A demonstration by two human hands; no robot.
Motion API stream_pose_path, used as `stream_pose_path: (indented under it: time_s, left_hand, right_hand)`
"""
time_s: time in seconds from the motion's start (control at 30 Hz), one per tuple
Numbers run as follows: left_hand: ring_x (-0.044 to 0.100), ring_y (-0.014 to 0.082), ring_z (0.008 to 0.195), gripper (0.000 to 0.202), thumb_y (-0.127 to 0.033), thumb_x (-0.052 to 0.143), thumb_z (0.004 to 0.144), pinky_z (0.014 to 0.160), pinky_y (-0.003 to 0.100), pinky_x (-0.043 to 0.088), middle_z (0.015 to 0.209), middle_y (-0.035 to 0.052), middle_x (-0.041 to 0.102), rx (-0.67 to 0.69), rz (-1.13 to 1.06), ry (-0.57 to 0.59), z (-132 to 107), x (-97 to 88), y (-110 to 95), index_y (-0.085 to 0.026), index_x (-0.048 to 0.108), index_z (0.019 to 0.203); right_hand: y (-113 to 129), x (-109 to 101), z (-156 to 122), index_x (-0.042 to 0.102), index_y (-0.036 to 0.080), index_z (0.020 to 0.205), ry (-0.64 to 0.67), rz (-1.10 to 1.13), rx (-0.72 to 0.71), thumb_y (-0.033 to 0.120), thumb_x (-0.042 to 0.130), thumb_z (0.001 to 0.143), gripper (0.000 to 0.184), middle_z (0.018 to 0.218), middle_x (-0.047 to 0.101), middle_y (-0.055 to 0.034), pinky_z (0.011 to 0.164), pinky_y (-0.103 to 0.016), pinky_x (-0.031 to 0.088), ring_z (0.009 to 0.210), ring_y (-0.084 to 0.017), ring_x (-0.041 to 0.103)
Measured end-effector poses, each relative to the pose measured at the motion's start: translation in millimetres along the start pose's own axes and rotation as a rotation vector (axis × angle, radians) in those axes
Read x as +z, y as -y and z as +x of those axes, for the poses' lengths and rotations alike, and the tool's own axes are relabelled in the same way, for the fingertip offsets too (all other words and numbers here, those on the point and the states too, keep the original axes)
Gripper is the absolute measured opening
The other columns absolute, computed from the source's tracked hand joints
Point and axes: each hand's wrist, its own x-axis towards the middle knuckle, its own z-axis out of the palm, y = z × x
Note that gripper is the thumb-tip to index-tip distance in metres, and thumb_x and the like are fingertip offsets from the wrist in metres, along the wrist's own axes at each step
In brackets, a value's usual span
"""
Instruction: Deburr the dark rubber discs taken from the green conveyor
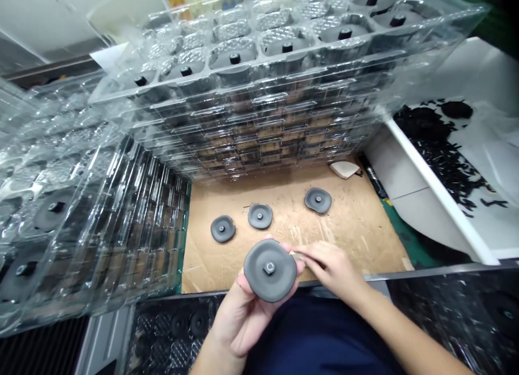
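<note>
Cardboard sheet (pixel 357 229) bears three grey discs (pixel 260 216).

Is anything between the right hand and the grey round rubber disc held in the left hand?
Nothing visible. The right hand is at the right edge of the grey round rubber disc, which the left hand holds from below.

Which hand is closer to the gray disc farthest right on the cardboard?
Right. The right hand is just below that disc; the left hand, holding another disc, is lower and further left.
</note>
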Motion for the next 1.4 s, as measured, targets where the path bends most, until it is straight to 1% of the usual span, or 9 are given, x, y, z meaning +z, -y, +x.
stream_pose_path:
  time_s: [0.13, 0.3, 0.4, 0.53, 0.7, 0.83, 1.1, 1.23, 1.4]
  left_hand:
    - [0.065, 0.0250, 0.105, 0.041, -0.036, 0.074, 0.068, 0.089, 0.030, 0.053, 0.116, 0.0022, 0.070, -0.008, 0.037, -0.020, 0, 2.1, 1, -0.029, 0.068, 0.108]
    - [0.067, 0.0161, 0.097, 0.043, -0.030, 0.081, 0.060, 0.081, 0.017, 0.053, 0.105, 0.0021, 0.074, 0.047, 0.152, -0.163, 0, 3.0, 5, -0.025, 0.071, 0.102]
    - [0.067, 0.0135, 0.093, 0.046, -0.022, 0.081, 0.062, 0.080, 0.017, 0.053, 0.107, 0.0010, 0.073, 0.075, 0.206, -0.270, 1, 1.9, 6, -0.025, 0.069, 0.106]
    - [0.067, 0.0131, 0.090, 0.043, -0.034, 0.085, 0.050, 0.074, 0.012, 0.052, 0.096, 0.0014, 0.075, 0.097, 0.207, -0.267, 3, 4.5, 4, -0.022, 0.074, 0.090]
    - [0.066, 0.0102, 0.084, 0.048, -0.025, 0.084, 0.056, 0.075, 0.014, 0.053, 0.097, 0.0002, 0.074, 0.145, 0.219, -0.291, 6, 6.0, 2, -0.023, 0.071, 0.101]
    - [0.065, 0.0084, 0.076, 0.040, -0.024, 0.082, 0.059, 0.070, 0.010, 0.051, 0.088, 0.0008, 0.074, 0.178, 0.251, -0.263, 10, 7.8, 2, -0.020, 0.072, 0.098]
    - [0.068, 0.0174, 0.091, 0.046, -0.033, 0.080, 0.060, 0.085, 0.024, 0.053, 0.110, -0.0004, 0.071, 0.246, 0.243, -0.274, 5, 4.7, -8, -0.029, 0.069, 0.104]
    - [0.068, 0.0209, 0.094, 0.057, -0.042, 0.080, 0.055, 0.089, 0.029, 0.051, 0.112, 0.0027, 0.070, 0.192, 0.184, -0.254, 6, 6.6, -6, -0.028, 0.067, 0.108]
    - [0.068, 0.0219, 0.095, 0.055, -0.040, 0.079, 0.058, 0.090, 0.031, 0.052, 0.111, 0.0033, 0.071, 0.194, 0.176, -0.243, 11, 11.4, -1, -0.026, 0.067, 0.109]
  right_hand:
    - [33, -31, 19, 0.066, 0.021, 0.105, -0.075, -0.007, 0.021, 0.018, 0.054, 0.089, 0.021, 0.090, 0.073, -0.0040, 0.070, -0.030, 0.051, 0.078, -0.017, 0.065]
    - [90, -54, 39, 0.064, 0.015, 0.107, -0.130, 0.061, -0.309, 0.010, 0.044, 0.091, 0.026, 0.086, 0.071, -0.0044, 0.068, -0.030, 0.048, 0.073, -0.016, 0.061]
    - [100, -48, 43, 0.069, 0.014, 0.094, -0.043, -0.070, -0.196, 0.007, 0.042, 0.088, 0.028, 0.072, 0.067, -0.0044, 0.060, -0.030, 0.044, 0.065, -0.017, 0.055]
    - [98, -41, 48, 0.069, 0.013, 0.095, -0.113, 0.016, -0.319, 0.010, 0.038, 0.091, 0.031, 0.077, 0.069, -0.0053, 0.064, -0.031, 0.046, 0.068, -0.017, 0.057]
    - [97, -40, 46, 0.068, 0.013, 0.100, -0.063, -0.057, -0.101, 0.007, 0.044, 0.088, 0.028, 0.083, 0.071, -0.0057, 0.065, -0.032, 0.049, 0.071, -0.018, 0.062]
    - [97, -38, 51, 0.068, 0.011, 0.104, -0.193, 0.059, -0.253, 0.008, 0.044, 0.090, 0.028, 0.092, 0.072, -0.0082, 0.075, -0.032, 0.050, 0.080, -0.018, 0.064]
    - [27, -18, 11, 0.072, 0.020, 0.095, 0.049, 0.387, 0.391, 0.032, 0.054, 0.085, 0.024, 0.090, 0.074, -0.0043, 0.058, -0.026, 0.053, 0.071, -0.018, 0.068]
    - [1, 5, -8, 0.073, 0.019, 0.091, 0.044, 0.300, 0.410, 0.033, 0.055, 0.083, 0.024, 0.081, 0.073, -0.0055, 0.059, -0.030, 0.050, 0.062, -0.018, 0.063]
    - [40, -29, 16, 0.067, 0.022, 0.103, -0.111, 0.298, 0.358, 0.033, 0.052, 0.088, 0.024, 0.097, 0.070, -0.0042, 0.062, -0.027, 0.050, 0.075, -0.017, 0.063]
